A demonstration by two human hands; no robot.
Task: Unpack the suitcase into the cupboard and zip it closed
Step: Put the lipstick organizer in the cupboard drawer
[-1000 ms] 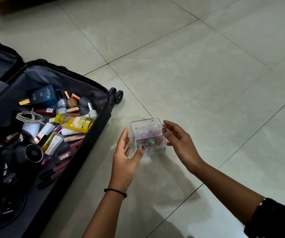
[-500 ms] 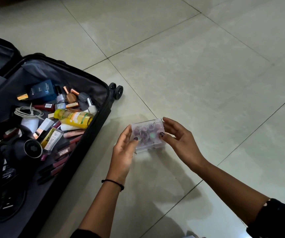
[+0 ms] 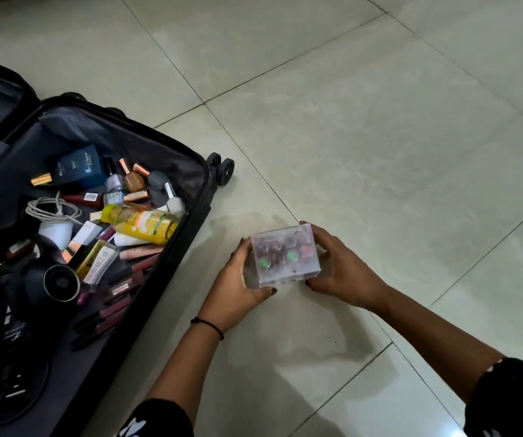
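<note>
A small clear plastic box (image 3: 285, 255) with several coloured little pots inside is held above the tiled floor. My left hand (image 3: 238, 288) grips its left side and my right hand (image 3: 342, 272) grips its right side. The open black suitcase (image 3: 191, 222) lies on the floor to the left. Inside it are a yellow bottle (image 3: 142, 222), a blue perfume box (image 3: 77, 167), several nail polish bottles (image 3: 134, 181), lip gloss tubes (image 3: 128, 279) and a white cable (image 3: 52, 209). No cupboard is in view.
Pale floor tiles (image 3: 364, 121) stretch out to the right and beyond the suitcase. The suitcase wheels (image 3: 222, 168) stick out at its far right corner. A black round device (image 3: 60, 282) lies among the items.
The clear box was standing on the floor between my hands. Both hands have taken hold of it, lifted it and tilted its top toward me.
</note>
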